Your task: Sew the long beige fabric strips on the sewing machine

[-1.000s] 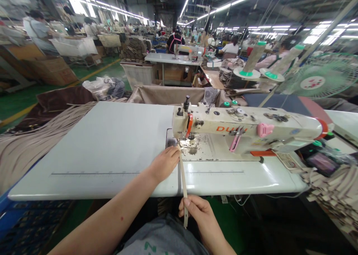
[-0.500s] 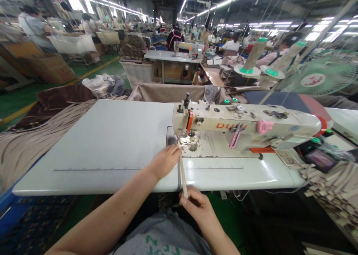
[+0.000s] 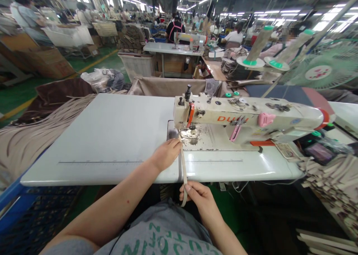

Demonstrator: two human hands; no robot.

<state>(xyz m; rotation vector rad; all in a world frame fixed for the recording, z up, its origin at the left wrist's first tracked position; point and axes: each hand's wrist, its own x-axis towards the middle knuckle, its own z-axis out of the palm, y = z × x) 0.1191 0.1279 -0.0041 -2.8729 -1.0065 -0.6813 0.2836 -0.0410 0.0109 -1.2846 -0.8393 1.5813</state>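
A narrow beige strap (image 3: 183, 169) runs from under the needle of the cream sewing machine (image 3: 240, 117) down over the near edge of the white table (image 3: 112, 135). My left hand (image 3: 166, 154) rests on the table just left of the needle, fingers curled against the strap's upper end. My right hand (image 3: 199, 199) is below the table edge, pinching the strap's lower end between thumb and fingers.
A heap of beige straps (image 3: 30, 139) lies off the table's left side. More beige pieces (image 3: 332, 184) are stacked at the right. Thread cones (image 3: 257, 49) and a green fan (image 3: 321, 72) stand behind the machine. Other people work at distant tables.
The view has tilted down a little. My right hand has come slightly up towards the table edge with the strap; my left hand stays by the needle.
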